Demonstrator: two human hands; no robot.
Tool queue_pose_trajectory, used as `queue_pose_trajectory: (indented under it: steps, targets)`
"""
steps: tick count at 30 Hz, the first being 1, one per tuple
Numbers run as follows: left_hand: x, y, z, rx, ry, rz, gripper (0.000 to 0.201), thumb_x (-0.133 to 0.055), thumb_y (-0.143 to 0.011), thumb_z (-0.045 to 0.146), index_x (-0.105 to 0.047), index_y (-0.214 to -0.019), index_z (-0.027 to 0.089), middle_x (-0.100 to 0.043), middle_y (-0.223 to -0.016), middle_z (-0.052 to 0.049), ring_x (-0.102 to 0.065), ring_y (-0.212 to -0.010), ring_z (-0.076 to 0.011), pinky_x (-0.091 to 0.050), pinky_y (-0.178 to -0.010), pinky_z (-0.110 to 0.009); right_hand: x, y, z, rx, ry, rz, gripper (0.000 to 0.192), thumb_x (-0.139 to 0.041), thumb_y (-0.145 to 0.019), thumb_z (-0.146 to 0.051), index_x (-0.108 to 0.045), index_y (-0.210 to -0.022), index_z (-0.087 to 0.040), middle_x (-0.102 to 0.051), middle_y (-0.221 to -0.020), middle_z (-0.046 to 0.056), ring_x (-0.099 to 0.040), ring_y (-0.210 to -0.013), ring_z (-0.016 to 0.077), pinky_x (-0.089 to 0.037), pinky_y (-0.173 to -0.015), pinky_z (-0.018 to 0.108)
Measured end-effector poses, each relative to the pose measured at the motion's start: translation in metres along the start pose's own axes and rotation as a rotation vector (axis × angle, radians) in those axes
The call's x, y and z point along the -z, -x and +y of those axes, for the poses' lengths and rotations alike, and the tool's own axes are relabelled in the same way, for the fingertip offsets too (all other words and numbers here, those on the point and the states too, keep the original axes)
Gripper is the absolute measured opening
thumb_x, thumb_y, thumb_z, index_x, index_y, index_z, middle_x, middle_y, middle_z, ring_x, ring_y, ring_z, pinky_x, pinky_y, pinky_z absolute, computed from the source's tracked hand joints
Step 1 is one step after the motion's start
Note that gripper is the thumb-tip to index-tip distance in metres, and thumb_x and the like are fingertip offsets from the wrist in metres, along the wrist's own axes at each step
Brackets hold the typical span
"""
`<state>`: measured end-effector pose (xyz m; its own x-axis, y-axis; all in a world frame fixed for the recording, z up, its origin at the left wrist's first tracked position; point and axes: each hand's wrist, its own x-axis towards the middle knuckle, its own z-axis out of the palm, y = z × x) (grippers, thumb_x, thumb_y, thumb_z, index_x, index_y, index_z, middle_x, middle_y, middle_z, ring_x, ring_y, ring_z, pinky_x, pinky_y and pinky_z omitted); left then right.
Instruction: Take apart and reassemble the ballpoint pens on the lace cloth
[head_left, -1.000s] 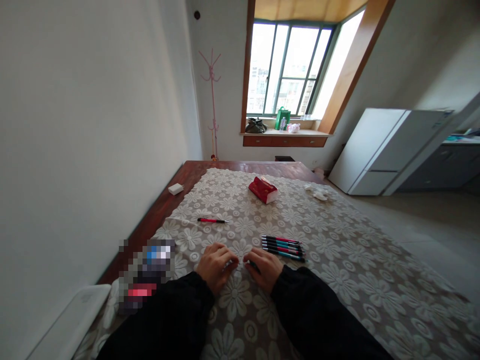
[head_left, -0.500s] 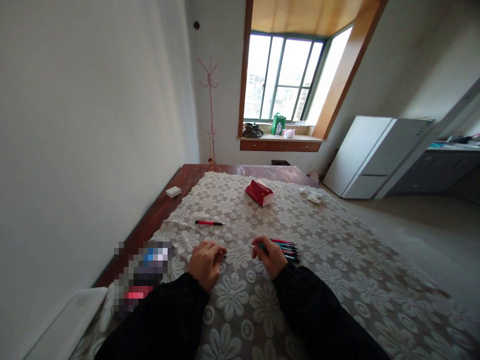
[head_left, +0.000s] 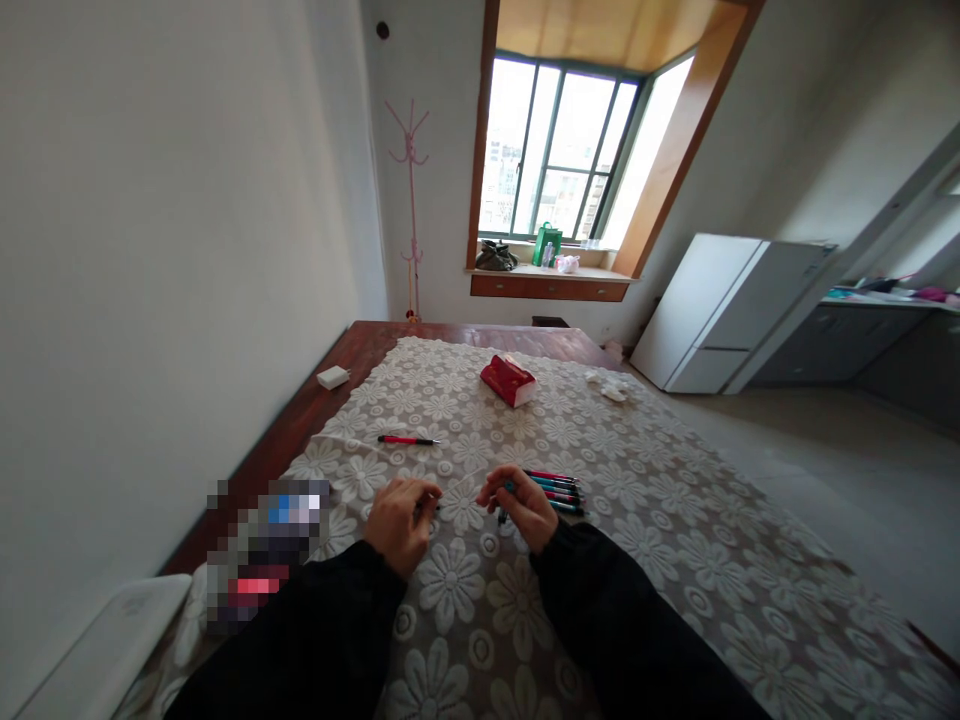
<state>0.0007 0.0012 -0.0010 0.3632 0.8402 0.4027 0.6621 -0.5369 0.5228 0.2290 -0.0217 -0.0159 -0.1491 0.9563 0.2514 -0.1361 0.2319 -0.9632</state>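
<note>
My left hand (head_left: 400,522) is closed in a pinch above the tablecloth, a small dark tip showing at its fingertips; what it belongs to is hidden. Across a short gap, my right hand (head_left: 523,508) curls around a teal and black pen (head_left: 509,486), mostly covered by the fingers. Just beyond the right hand, several red, teal and black pens (head_left: 559,490) lie side by side. A single red and black pen (head_left: 409,440) rests farther forward, ahead of my left hand.
A patterned floral tablecloth (head_left: 450,585) covers the dark red table (head_left: 341,350). On it sit a red tissue pack (head_left: 508,381) and crumpled white tissues (head_left: 611,387). A white charger (head_left: 333,377) lies by the left wall, and a blurred-out item (head_left: 270,550) is beside my left arm.
My right hand has turned and its fingers have loosened a little, showing more of the teal pen. The left hand keeps its pinch. The whole view has shifted slightly.
</note>
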Motion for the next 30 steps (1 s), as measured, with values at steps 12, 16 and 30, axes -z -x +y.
queue_pose_trajectory:
  steps: [12,16,30]
  targets:
    - [0.001,-0.001,0.003,-0.06,-0.013,0.014,0.015,-0.05,-0.087,0.016,-0.064,-0.088,0.023,-0.069,-0.084,-0.002,-0.062,-0.085,-0.0213,-0.044,-0.079,-0.035,-0.002,0.007,0.0,0.042,0.617,0.023,0.03,-0.045,-0.095,-0.045,-0.053,-0.108,-0.019,-0.056,-0.067,-0.002,-0.055,-0.059,0.0141,-0.043,-0.058,0.026]
    - [0.002,0.0,0.003,-0.106,-0.022,-0.008,0.014,-0.05,-0.085,0.015,-0.063,-0.087,0.022,-0.069,-0.085,-0.003,-0.061,-0.085,-0.0211,-0.044,-0.08,-0.036,0.0,0.011,-0.007,0.131,0.81,0.16,0.017,-0.039,-0.096,-0.029,-0.048,-0.108,-0.021,-0.065,-0.091,0.005,-0.064,-0.085,0.0191,-0.047,-0.074,0.028]
    - [0.0,0.002,0.005,-0.217,-0.028,-0.042,0.014,-0.054,-0.089,0.019,-0.067,-0.091,0.025,-0.071,-0.086,-0.002,-0.061,-0.089,-0.0217,-0.045,-0.082,-0.037,-0.004,0.008,-0.02,0.34,1.139,-0.171,0.014,-0.048,-0.093,-0.017,-0.06,-0.1,-0.02,-0.064,-0.091,0.006,-0.057,-0.085,0.0195,-0.041,-0.077,0.032]
